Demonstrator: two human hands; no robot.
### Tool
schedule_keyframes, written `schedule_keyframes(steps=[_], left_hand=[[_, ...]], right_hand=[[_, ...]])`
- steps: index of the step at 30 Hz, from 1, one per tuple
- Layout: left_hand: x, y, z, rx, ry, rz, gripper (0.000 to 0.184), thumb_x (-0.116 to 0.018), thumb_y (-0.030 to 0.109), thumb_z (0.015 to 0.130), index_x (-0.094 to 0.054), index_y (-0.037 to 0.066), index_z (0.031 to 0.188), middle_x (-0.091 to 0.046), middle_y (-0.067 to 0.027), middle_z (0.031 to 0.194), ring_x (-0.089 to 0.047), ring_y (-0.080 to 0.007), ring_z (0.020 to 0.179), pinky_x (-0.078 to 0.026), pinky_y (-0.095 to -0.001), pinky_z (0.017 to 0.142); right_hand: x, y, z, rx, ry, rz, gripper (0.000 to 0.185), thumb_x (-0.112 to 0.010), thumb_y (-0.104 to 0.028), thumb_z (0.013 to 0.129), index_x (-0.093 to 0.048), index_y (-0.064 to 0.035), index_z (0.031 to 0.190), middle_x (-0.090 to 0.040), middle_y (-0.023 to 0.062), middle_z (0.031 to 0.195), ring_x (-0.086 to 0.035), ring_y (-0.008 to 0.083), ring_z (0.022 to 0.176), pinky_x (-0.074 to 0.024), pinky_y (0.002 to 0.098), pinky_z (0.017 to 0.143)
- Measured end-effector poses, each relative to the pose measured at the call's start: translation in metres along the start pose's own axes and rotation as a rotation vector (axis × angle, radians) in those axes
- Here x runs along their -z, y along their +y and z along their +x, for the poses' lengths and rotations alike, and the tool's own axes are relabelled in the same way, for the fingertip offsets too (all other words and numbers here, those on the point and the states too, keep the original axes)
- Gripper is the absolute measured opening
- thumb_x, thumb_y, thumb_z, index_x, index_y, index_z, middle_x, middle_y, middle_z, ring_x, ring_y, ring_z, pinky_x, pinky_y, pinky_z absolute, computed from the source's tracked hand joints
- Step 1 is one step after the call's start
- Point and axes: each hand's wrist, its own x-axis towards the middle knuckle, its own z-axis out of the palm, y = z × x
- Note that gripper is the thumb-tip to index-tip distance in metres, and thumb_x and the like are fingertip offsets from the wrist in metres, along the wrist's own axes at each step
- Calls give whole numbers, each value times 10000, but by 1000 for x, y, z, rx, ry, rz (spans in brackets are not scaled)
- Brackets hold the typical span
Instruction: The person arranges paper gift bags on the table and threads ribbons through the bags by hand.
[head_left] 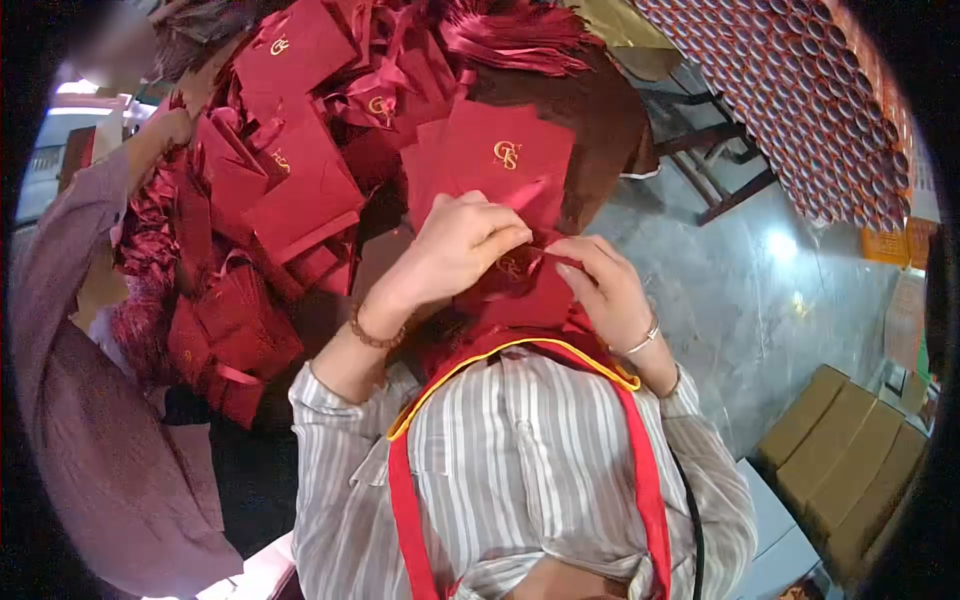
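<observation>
A gold monogram, apparently an interlaced G and S, stands on the upper red packet (505, 152). Similar gold marks, partly covered or blurred, show on the lower red packet (516, 292) and several piled red packets (300, 165).

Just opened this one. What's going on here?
The person's left hand seems to pinch a thin ribbon, with the right hand close beside it; the exact grip is unclear. Below them is a red piece with gold lettering, and a similar one lies just beyond. At picture left, a co-worker's hand is beside a heap of red pieces.

Bags (465, 140) matt, flr (715, 285) smooth & glossy
</observation>
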Motion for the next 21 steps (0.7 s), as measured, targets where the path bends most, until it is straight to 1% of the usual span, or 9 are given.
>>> schedule_keyframes(steps=[1, 3, 4, 7, 11, 13, 15, 19, 21], left_hand=[[10, -5, 2, -2, -1, 1, 207, -535, 209, 838, -652, 40, 853, -624, -107, 783, -578, -256, 751, -442, -342, 683], [14, -6, 12, -61, -189, -80, 225, -526, 221, 844, -647, 33, 867, -620, -123, 786, -587, -268, 759, -451, -348, 680], [16, -4, 16, 32, -261, -125, 234, -534, 224, 837, -638, 18, 876, -619, -141, 799, -596, -271, 774, -453, -356, 694], [14, -1, 24, 103, -387, -74, 237, -543, 220, 828, -632, 4, 872, -619, -150, 803, -599, -270, 757, -454, -357, 686], [16, -7, 33, 71, -481, -184, 217, -550, 200, 816, -629, 7, 874, -627, -151, 778, -602, -265, 723, -452, -346, 662], [13, -9, 34, 60, -485, -193, 210, -553, 190, 810, -625, 0, 860, -626, -160, 777, -605, -268, 722, -450, -344, 651], [11, -4, 31, 38, -337, -141, 223, -523, 214, 779, -624, 16, 776, -604, -189, 728, -591, -339, 709, -437, -406, 633], [8, -7, 29, -34, -338, -11, 199, -533, 181, 820, -585, -12, 822, -598, -175, 760, -583, -323, 730, -437, -384, 638], [1, -15, 28, -38, -250, -80, 230, -501, 224, 822, -577, 8, 810, -585, -191, 755, -563, -369, 745, -418, -451, 635]], right_hand=[[-4, -7, 4, 0, 2, 0, 213, -558, -3, 798, -580, -15, 1010, -564, 143, 971, -557, 280, 886, -447, 304, 771], [-2, -10, 5, 22, 15, -55, 198, -554, 5, 797, -589, -17, 990, -562, 149, 974, -555, 292, 892, -446, 311, 780], [-3, -10, 5, 22, 12, -55, 198, -554, 5, 797, -589, -17, 990, -562, 149, 974, -555, 292, 892, -446, 311, 780], [-6, -11, 4, 12, 14, -101, 183, -550, 12, 797, -596, -21, 971, -563, 148, 973, -556, 287, 902, -444, 307, 785], [-8, -5, 3, 14, 26, -56, 183, -547, 14, 797, -599, -27, 968, -565, 147, 974, -556, 287, 910, -442, 303, 788], [-9, 0, 4, 37, 22, -48, 185, -547, 12, 798, -598, -24, 972, -566, 146, 975, -557, 285, 912, -441, 302, 787], [-9, 3, 5, 43, 27, -47, 179, -543, 6, 803, -592, -16, 973, -572, 143, 986, -559, 274, 910, -442, 302, 783], [-9, 2, 6, 6, 16, 9, 177, -538, 3, 808, -584, -8, 978, -584, 138, 972, -568, 261, 880, -446, 300, 767], [-9, 2, 8, -14, -19, 13, 180, -533, 4, 811, -576, -6, 985, -593, 134, 938, -577, 257, 836, -449, 296, 749]])
